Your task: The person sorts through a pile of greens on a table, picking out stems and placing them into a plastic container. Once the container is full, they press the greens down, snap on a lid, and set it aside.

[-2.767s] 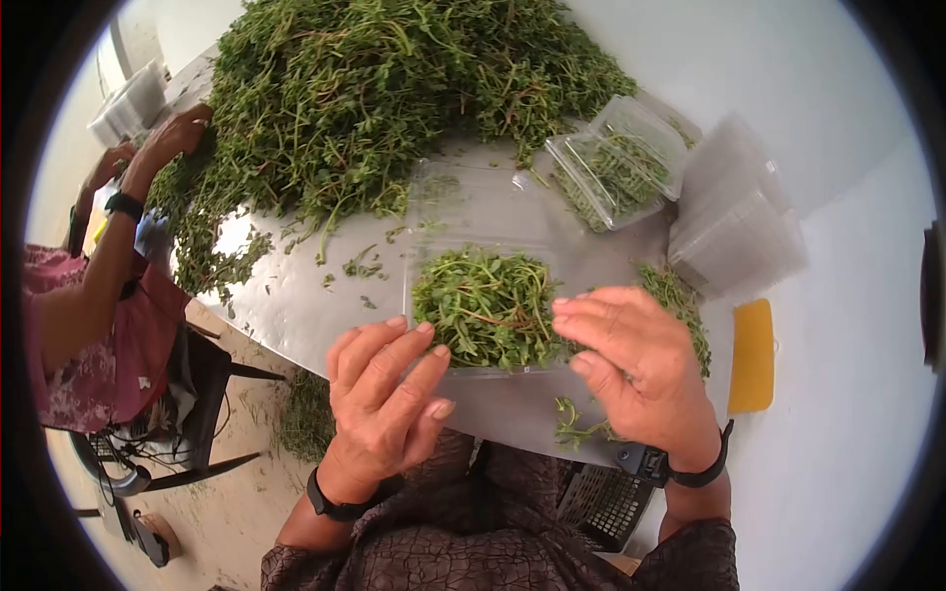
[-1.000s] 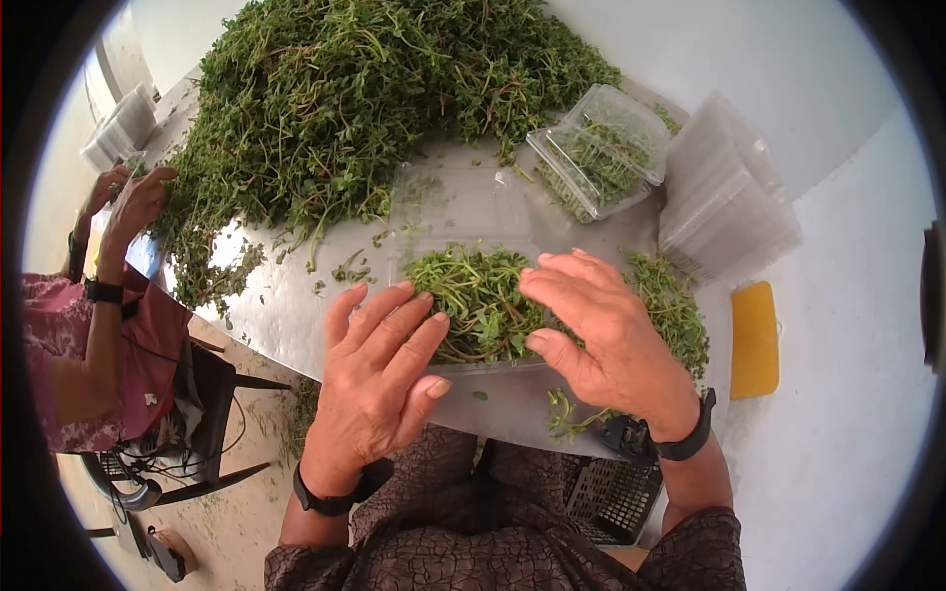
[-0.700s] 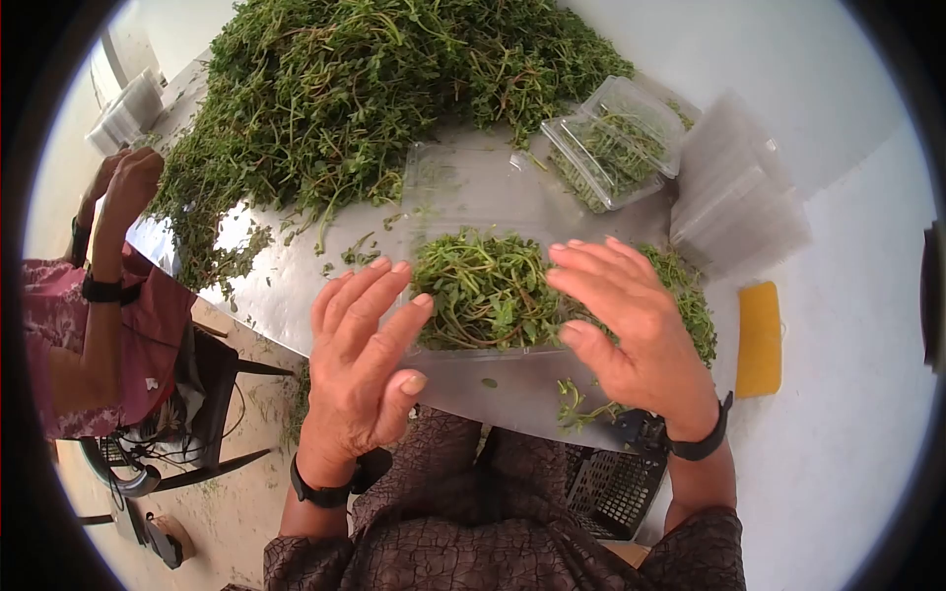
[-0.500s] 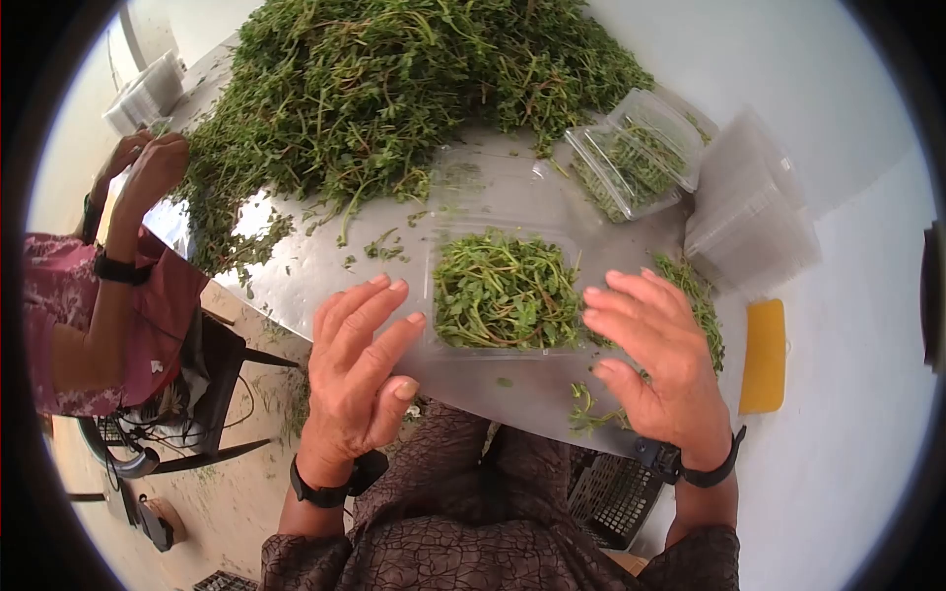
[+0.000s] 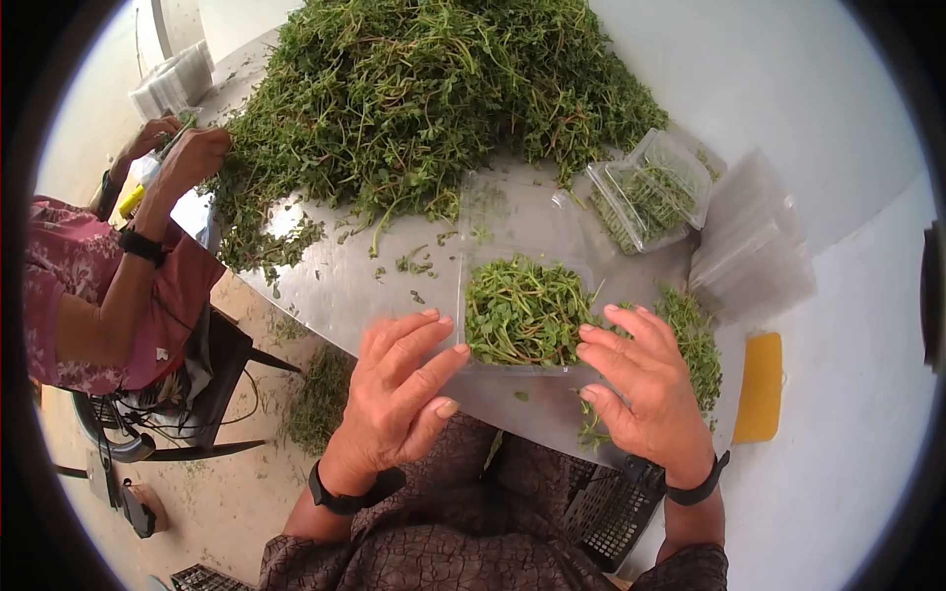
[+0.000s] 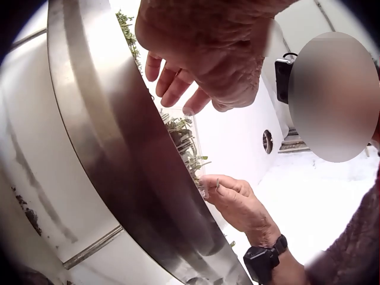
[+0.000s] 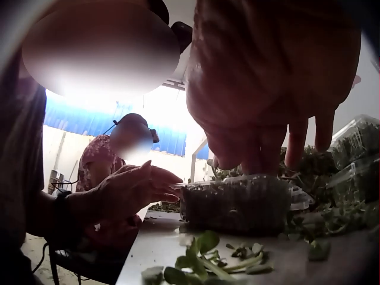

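A clear plastic box filled with green sprigs (image 5: 527, 310) lies near the table's front edge, its clear lid (image 5: 522, 217) folded back behind it. My left hand (image 5: 399, 394) is at the box's left front corner, fingers spread and relaxed, gripping nothing. At the right side, my right hand (image 5: 645, 389) has its fingertips by the rim and the leaves; whether they touch is unclear. In the right wrist view the box (image 7: 234, 205) sits flat between the left hand (image 7: 133, 187) and the right hand (image 7: 273, 83). The left wrist view shows both hands beside the sprigs (image 6: 181, 139).
A large heap of greens (image 5: 434, 108) covers the back of the table. Two filled boxes (image 5: 645, 197) and a stack of empty ones (image 5: 754, 241) stand at the right, near loose sprigs (image 5: 690, 340) and a yellow board (image 5: 758, 387). Another person (image 5: 108, 286) works at the left.
The head view has shifted, so the table and box appear farther right. Both my hands have come closer to the box than half a second ago. The other person's hands have moved toward the heap.
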Available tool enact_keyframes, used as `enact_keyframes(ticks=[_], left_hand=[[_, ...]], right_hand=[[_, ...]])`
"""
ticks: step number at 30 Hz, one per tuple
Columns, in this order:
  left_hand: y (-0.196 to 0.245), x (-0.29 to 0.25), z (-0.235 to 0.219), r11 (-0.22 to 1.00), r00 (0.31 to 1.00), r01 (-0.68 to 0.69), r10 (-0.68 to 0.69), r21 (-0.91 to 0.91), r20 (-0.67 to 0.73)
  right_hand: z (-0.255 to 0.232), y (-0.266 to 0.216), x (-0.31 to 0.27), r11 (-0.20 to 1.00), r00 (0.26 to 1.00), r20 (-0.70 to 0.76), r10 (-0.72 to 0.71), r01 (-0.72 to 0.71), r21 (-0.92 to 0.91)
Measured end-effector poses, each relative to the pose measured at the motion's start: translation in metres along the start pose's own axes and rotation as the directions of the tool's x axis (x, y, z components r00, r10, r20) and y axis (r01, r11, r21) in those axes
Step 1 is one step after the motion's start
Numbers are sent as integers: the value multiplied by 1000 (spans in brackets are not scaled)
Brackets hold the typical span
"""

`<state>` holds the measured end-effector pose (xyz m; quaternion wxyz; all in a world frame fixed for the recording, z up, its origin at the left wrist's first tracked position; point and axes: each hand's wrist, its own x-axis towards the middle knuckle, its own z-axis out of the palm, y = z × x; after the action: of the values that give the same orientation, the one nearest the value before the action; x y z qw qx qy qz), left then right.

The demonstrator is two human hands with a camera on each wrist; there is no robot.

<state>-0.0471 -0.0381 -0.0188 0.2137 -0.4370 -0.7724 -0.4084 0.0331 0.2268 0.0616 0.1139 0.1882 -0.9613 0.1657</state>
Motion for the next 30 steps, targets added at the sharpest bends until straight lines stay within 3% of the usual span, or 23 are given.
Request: enact_keyframes(ticks=[5, 8, 15, 17, 22, 27, 30], left_hand=[[3, -2, 1, 999, 1000, -1, 1, -48, -3], [6, -3, 2, 997, 1000, -15, 15, -70, -1], [9, -6, 2, 994, 1000, -21, 23, -107, 15], [10, -6, 4, 993, 1000, -25, 26, -120, 6], [9, -5, 6, 989, 1000, -29, 28, -144, -8], [6, 5, -2, 995, 999, -28, 26, -98, -21], [5, 21, -3, 999, 999, -32, 31, -4, -27]], right_hand=[[-14, -19, 17, 999, 997, -69, -16, 14, -33], [-6, -26, 31, 997, 996, -57, -74, 73, -27], [15, -24, 46, 998, 997, -45, -56, 54, -42], [21, -23, 48, 995, 997, -15, -75, 76, 70], [32, -23, 52, 990, 994, 6, -111, 110, 90], [15, -21, 44, 986, 994, -51, -100, 106, 125], [4, -17, 30, 998, 991, -130, -15, 23, 62]])
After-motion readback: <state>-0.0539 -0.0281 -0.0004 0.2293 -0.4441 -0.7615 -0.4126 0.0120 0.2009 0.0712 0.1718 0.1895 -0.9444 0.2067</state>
